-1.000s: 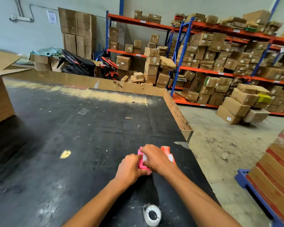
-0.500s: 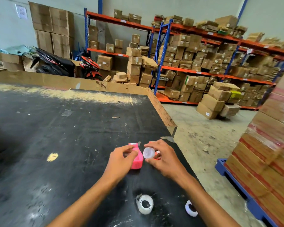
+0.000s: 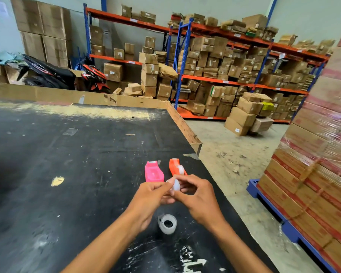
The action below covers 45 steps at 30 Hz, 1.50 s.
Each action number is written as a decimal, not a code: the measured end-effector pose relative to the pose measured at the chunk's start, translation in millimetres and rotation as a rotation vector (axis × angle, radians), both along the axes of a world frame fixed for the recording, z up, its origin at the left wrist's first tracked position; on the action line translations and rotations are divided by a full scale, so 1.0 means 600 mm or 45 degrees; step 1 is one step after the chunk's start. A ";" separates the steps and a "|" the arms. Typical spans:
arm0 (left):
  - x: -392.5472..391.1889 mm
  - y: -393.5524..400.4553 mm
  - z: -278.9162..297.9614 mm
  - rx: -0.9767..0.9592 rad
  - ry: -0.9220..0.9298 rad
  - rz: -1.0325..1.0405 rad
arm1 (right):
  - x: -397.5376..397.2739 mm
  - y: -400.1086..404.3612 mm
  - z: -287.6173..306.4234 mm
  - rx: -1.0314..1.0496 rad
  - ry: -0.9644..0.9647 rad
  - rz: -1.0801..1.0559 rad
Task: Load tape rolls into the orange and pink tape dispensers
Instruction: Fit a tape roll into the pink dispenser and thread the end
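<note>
In the head view, both hands, left hand (image 3: 150, 196) and right hand (image 3: 197, 198), pinched one small tape roll (image 3: 174, 185) in a narrow grip above the desk (image 3: 67, 174), just short of the pink dispenser (image 3: 154, 172) and orange dispenser (image 3: 175, 167). The job likely wanted the roll's loose end found first, then its hole lined up with the pink dispenser's empty well. Both dispensers lay lengthwise away from the person, cutters far; a spare roll (image 3: 167, 224) lay nearer.

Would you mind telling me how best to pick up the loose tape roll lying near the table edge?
The tape roll lies flat, hole up, on the black table. Probably best from above, pinching its outer rim on opposite sides; a finger hooked into the open core would also work.
</note>
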State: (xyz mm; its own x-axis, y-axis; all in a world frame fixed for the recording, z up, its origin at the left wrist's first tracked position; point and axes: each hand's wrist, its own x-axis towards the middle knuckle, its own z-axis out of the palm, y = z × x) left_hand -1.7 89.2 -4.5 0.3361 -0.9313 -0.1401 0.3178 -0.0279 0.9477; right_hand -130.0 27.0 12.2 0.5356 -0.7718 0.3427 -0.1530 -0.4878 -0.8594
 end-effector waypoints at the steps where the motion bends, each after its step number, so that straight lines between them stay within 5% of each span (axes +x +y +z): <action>1: -0.001 0.003 -0.001 0.001 0.022 -0.024 | -0.005 0.001 -0.002 0.027 -0.011 -0.002; 7: -0.013 0.015 -0.005 0.010 0.106 -0.218 | -0.029 0.014 -0.013 0.148 -0.023 0.053; 15: -0.013 0.025 0.001 0.014 0.254 -0.125 | -0.052 0.002 0.008 0.041 -0.019 -0.025; 22: 0.008 0.058 -0.010 0.035 0.182 0.021 | -0.071 -0.003 -0.034 -0.293 1.042 0.030; 30: 0.041 0.088 -0.023 0.070 0.257 0.127 | -0.053 0.007 -0.029 -0.442 1.284 0.006; 40: 0.054 0.115 -0.033 0.060 0.204 0.235 | 0.010 0.030 -0.056 -0.346 1.125 0.127; 45: 0.054 0.125 -0.028 0.035 0.200 0.242 | 0.009 0.026 -0.033 0.387 0.333 0.146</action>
